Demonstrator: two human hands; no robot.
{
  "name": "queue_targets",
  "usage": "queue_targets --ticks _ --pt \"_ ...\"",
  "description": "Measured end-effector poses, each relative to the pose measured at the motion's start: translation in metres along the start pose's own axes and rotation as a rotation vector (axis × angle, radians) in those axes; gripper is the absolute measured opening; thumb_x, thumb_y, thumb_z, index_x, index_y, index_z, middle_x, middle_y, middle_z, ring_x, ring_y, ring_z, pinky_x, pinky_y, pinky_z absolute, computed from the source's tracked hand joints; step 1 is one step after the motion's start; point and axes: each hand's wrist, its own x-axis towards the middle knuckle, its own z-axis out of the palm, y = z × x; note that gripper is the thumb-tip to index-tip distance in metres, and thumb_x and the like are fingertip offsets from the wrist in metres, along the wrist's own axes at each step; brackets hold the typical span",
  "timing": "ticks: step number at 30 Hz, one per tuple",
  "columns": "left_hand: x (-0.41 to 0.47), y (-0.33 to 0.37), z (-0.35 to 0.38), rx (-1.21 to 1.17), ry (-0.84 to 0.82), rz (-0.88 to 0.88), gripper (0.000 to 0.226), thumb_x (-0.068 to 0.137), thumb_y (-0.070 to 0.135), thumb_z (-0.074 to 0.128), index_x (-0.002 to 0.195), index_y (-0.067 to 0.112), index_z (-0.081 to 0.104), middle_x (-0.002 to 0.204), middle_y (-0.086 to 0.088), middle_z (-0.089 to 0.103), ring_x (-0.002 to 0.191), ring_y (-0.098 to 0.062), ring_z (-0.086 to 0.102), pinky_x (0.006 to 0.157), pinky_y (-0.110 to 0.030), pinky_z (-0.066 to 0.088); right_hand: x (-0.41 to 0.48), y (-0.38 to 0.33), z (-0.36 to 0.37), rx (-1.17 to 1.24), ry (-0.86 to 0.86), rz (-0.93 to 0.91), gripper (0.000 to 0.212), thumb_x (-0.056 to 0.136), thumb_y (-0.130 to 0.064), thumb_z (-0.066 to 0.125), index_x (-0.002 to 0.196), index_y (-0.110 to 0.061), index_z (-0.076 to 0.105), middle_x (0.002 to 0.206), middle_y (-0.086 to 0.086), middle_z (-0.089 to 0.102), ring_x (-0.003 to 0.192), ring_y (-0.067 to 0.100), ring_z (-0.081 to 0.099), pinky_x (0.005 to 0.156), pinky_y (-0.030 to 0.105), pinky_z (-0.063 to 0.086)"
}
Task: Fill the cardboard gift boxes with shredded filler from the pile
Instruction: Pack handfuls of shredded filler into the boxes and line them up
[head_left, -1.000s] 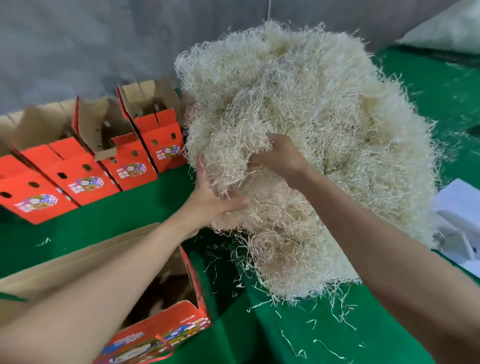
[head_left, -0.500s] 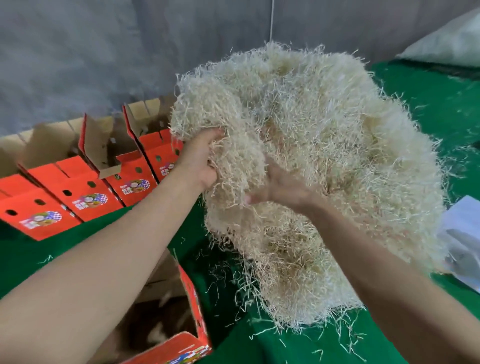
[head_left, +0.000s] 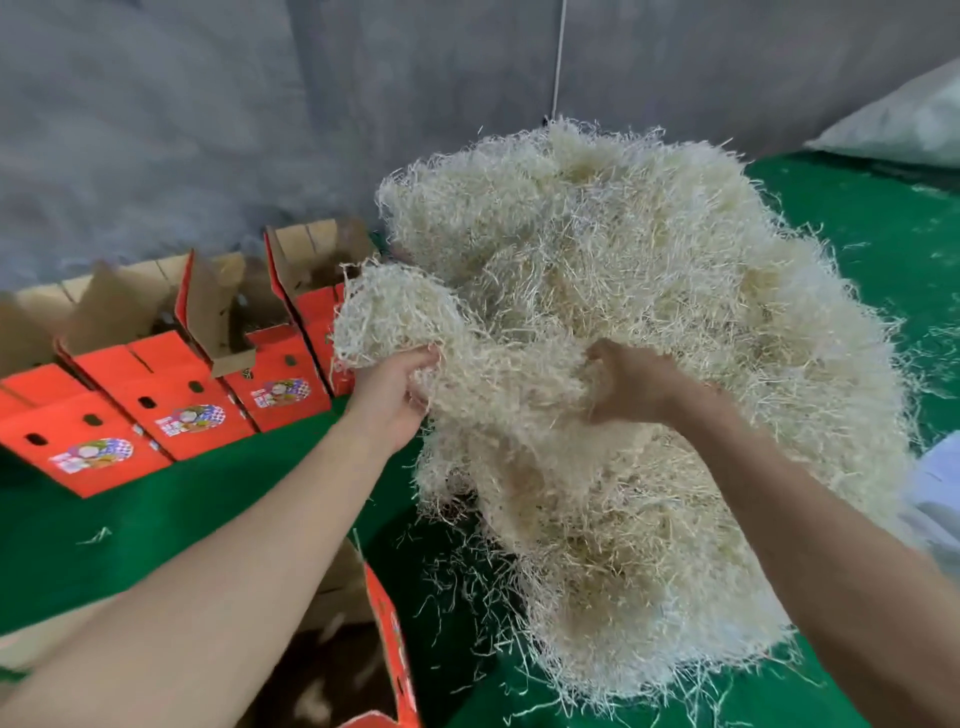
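Observation:
A big pile of pale shredded filler (head_left: 649, 338) lies on the green table. My left hand (head_left: 392, 395) grips a clump of filler (head_left: 395, 317) at the pile's left edge, and the clump stands up above my fingers. My right hand (head_left: 631, 382) grips filler in the middle of the pile. Strands stretch between my two hands. An open red cardboard gift box (head_left: 395, 644) sits near the bottom edge under my left forearm, its inside partly hidden.
A row of open red gift boxes (head_left: 182, 405) with raised brown flaps stands along the left by the grey wall. Loose strands are scattered on the green table cover (head_left: 156, 525). A white bag (head_left: 940, 499) lies at the right edge.
My left hand has taken hold of a clump and pulled it left, away from the pile. My right hand has closed on filler beside it. The view has tilted slightly.

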Motion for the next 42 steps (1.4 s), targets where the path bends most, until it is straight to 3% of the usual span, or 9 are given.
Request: queue_targets --ticks 5,9,13,16,19,24,31,36,42 --pt "0.004 -0.009 0.000 -0.019 -0.039 -0.036 0.010 0.081 0.000 0.056 0.085 0.008 0.061 0.111 -0.013 0.058 0.094 -0.029 0.062 0.073 -0.039 0.052 -0.001 -0.021 0.003 0.360 -0.281 -0.140 0.111 0.061 -0.041 0.080 0.146 -0.034 0.009 0.155 -0.003 0.011 0.140 0.023 0.015 0.109 0.044 0.017" --pt "-0.001 -0.007 0.001 -0.161 -0.109 -0.063 0.005 0.082 0.006 0.054 0.085 0.008 0.058 0.079 -0.016 0.072 0.071 -0.030 0.071 0.061 -0.045 0.055 -0.002 -0.047 0.032 0.551 -0.133 -0.158 0.113 0.062 -0.044 0.079 0.148 -0.025 0.008 0.153 0.005 0.018 0.136 0.025 0.028 0.099 0.031 0.025" --pt "0.000 0.009 -0.002 -0.326 -0.138 -0.009 0.012 0.086 0.019 0.050 0.093 0.013 0.058 0.109 -0.014 0.066 0.100 -0.031 0.063 0.081 -0.050 0.050 0.000 -0.034 0.070 0.088 -0.132 -0.075 0.076 0.081 -0.016 0.064 0.144 -0.010 0.023 0.107 0.008 0.060 0.069 0.006 0.057 0.067 0.015 0.049" --pt "0.007 0.030 -0.013 -0.399 -0.135 0.084 0.022 0.090 0.021 0.045 0.101 0.012 0.061 0.117 -0.014 0.063 0.110 -0.031 0.059 0.095 -0.050 0.043 -0.001 0.006 0.065 -0.274 -0.113 0.012 0.033 0.088 -0.015 0.050 0.120 -0.006 0.046 0.082 -0.001 0.051 0.064 0.005 0.048 0.059 0.019 0.044" --pt "0.008 0.028 -0.019 -0.399 -0.104 0.084 0.028 0.090 0.022 0.045 0.111 0.011 0.060 0.119 -0.016 0.063 0.109 -0.032 0.059 0.093 -0.051 0.045 -0.005 0.027 0.054 -0.367 -0.173 0.074 0.039 0.085 -0.013 0.043 0.124 -0.008 0.043 0.088 0.000 0.056 0.066 0.008 0.051 0.057 0.019 0.043" --pt "0.007 0.018 -0.024 -0.342 -0.066 0.034 0.012 0.090 0.020 0.050 0.094 0.013 0.059 0.105 -0.015 0.065 0.103 -0.031 0.061 0.080 -0.046 0.050 -0.009 0.007 0.024 -0.084 -0.234 -0.004 0.091 0.069 -0.033 0.078 0.143 -0.017 0.026 0.136 0.000 0.047 0.125 0.023 0.044 0.109 0.048 0.031" --pt "-0.002 0.014 -0.019 -0.370 -0.121 0.004 0.043 0.072 0.011 0.058 0.115 0.009 0.056 0.114 -0.020 0.063 0.104 -0.034 0.062 0.091 -0.052 0.046 -0.007 -0.080 0.043 0.215 -0.148 -0.220 0.109 0.064 -0.047 0.077 0.147 -0.019 0.011 0.148 0.003 0.030 0.134 0.025 0.033 0.106 0.034 0.024" --pt "-0.009 0.029 -0.017 -0.357 -0.141 0.027 0.030 0.072 0.027 0.059 0.097 0.011 0.064 0.094 -0.015 0.072 0.086 -0.031 0.069 0.075 -0.046 0.053 -0.003 -0.082 0.102 0.044 -0.027 -0.057 0.083 0.079 -0.019 0.068 0.145 -0.015 0.017 0.078 -0.002 0.060 0.067 0.011 0.057 0.090 0.042 0.050" --pt "0.005 0.062 -0.054 -0.076 -0.121 0.134 0.039 0.088 0.031 0.043 0.120 0.012 0.056 0.114 -0.016 0.064 0.101 -0.032 0.064 0.093 -0.054 0.045 0.011 0.006 0.069 -0.200 0.215 0.011 0.050 0.077 -0.029 0.070 0.122 -0.026 0.047 0.067 -0.015 0.049 0.063 0.007 0.049 0.099 0.042 0.033"
